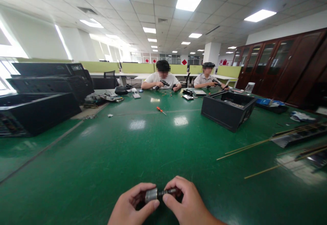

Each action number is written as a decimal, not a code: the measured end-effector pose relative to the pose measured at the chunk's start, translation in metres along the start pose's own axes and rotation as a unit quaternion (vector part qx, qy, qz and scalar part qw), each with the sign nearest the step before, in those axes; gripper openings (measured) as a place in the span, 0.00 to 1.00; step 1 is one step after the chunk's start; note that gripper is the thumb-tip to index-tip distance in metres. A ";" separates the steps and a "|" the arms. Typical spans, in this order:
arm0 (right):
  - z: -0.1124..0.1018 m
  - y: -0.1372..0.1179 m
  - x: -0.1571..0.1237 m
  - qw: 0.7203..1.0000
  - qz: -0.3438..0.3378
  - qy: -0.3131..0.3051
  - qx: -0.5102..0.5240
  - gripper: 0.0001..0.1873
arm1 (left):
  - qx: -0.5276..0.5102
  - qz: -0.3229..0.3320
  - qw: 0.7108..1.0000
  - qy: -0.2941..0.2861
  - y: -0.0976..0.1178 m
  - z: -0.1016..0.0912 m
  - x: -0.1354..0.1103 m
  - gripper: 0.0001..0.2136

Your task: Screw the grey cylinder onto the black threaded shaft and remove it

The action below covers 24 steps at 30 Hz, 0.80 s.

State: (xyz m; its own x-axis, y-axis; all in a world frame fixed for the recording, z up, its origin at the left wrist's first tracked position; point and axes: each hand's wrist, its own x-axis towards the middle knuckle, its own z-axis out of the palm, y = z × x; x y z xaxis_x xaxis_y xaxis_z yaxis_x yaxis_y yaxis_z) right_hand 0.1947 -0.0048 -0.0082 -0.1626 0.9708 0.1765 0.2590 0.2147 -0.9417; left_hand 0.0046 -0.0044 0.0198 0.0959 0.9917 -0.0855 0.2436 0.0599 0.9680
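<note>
- The metal cylinder lies between the hands, over the near part of the green tabletop, with a slim stepped shaft at its right end.
- The left hand grips the cylinder, thumb low on its near side and fingers wrapped over the back; that hold should serve as the steady one.
- The right hand pinches the shaft between thumb and curled fingers, close to the cylinder, which ought to give fine control.
- Whether the shaft is fixed in the cylinder or a separate piece is too small to tell, so gentle pressure seems wisest.
- Cylinder and shaft look roughly in line; any push, pull or twist is best made along that shared axis, since a sideways lean could make it bind.
- The left thumb tip sits near the joint, so keeping it back on the cylinder wall would avoid a pinch.
- Working low over the bare tabletop is sensible; the orange-handled screwdriver and the black computer case stand well apart, leaving elbow room.
</note>
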 end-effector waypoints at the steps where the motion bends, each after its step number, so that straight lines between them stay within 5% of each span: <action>1: 0.000 0.000 0.000 1.000 0.000 0.000 0.003 0.04 | -0.001 0.002 1.000 -0.001 0.000 0.000 0.000 0.17; 24: 0.000 -0.002 -0.001 1.000 0.007 0.008 0.009 0.05 | -0.001 0.007 1.000 0.016 0.000 -0.001 0.000 0.18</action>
State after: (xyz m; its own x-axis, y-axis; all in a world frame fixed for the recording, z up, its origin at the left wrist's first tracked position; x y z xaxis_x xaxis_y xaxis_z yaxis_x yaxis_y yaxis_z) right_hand 0.1941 -0.0059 -0.0065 -0.1444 0.9751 0.1681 0.2442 0.1997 -0.9489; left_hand 0.0036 -0.0040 0.0201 0.0675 0.9957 -0.0636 0.2404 0.0456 0.9696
